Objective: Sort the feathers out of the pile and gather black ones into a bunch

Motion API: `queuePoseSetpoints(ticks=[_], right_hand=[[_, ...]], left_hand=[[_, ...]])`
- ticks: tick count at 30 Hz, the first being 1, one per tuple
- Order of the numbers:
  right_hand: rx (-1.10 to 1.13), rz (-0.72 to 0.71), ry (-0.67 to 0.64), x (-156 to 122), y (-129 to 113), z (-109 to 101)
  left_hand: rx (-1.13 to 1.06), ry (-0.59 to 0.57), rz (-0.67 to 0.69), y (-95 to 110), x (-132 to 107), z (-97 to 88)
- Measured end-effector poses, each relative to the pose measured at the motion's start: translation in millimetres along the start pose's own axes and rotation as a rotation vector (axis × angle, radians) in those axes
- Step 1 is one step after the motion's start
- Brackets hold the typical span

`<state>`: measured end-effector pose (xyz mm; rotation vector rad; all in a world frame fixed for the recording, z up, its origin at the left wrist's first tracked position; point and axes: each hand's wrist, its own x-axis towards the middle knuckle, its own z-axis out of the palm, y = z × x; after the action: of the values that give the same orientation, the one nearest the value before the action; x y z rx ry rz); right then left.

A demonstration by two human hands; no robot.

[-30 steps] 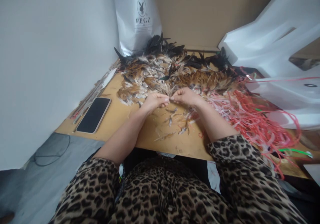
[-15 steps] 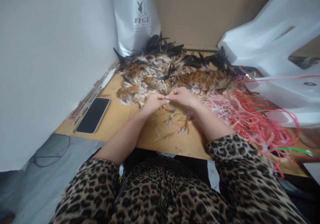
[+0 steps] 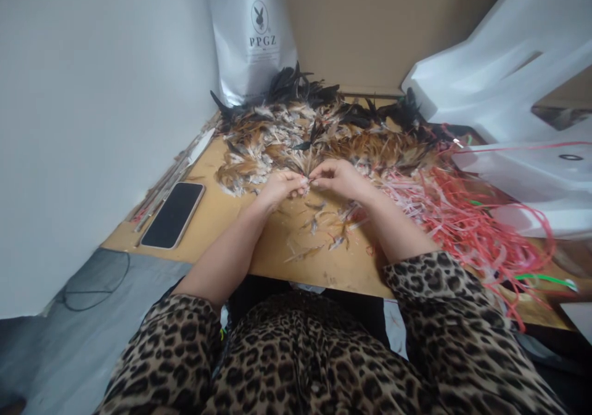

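Note:
A big heap of brown, white and black feathers (image 3: 324, 128) covers the far half of the wooden table (image 3: 217, 217). My left hand (image 3: 277, 190) and my right hand (image 3: 340, 177) meet fingertip to fingertip at the heap's near edge, both pinched shut on a small bundle of feathers (image 3: 306, 177) held between them. A few loose feathers (image 3: 324, 230) lie on the wood just below my hands. A tangle of red and pink plastic strips (image 3: 462, 217) lies to the right of my right forearm.
A black phone (image 3: 172, 214) lies face up at the table's left edge beside thin rods (image 3: 173, 171). A silver PPGZ bag (image 3: 252, 32) stands at the back. White foam pieces (image 3: 509, 94) crowd the right. A white wall runs along the left.
My hands stay together at the heap's edge, shifting slightly left and then back. The fingers rework their pinch on the feather bundle.

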<state>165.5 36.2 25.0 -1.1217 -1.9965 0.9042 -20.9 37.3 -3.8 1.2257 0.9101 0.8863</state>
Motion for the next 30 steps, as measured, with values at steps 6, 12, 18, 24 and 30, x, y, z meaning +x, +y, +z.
queuePoseSetpoints(ticks=[6, 12, 18, 24, 30], right_hand=[[-0.115, -0.016, -0.018, -2.1, -3.1, 4.9], [-0.085, 0.023, -0.019, -1.9, -0.5, 4.2], [-0.053, -0.001, -0.033, -2.5, -4.7, 3.4], [-0.139, -0.059, -0.083, -4.4, -12.8, 1.7], [0.059, 0.017, -0.143, -3.4, -6.3, 2.7]], left_hand=[[0.012, -0.044, 0.017, -2.2, 0.4, -1.8], [-0.019, -0.044, -0.005, -1.8, -0.2, -1.4], [-0.089, -0.015, -0.034, 2.2, -1.6, -0.5], [-0.180, 0.028, -0.088, 1.6, -0.3, -0.3], [-0.201, 0.023, -0.101, 0.6, 0.2, -1.4]])
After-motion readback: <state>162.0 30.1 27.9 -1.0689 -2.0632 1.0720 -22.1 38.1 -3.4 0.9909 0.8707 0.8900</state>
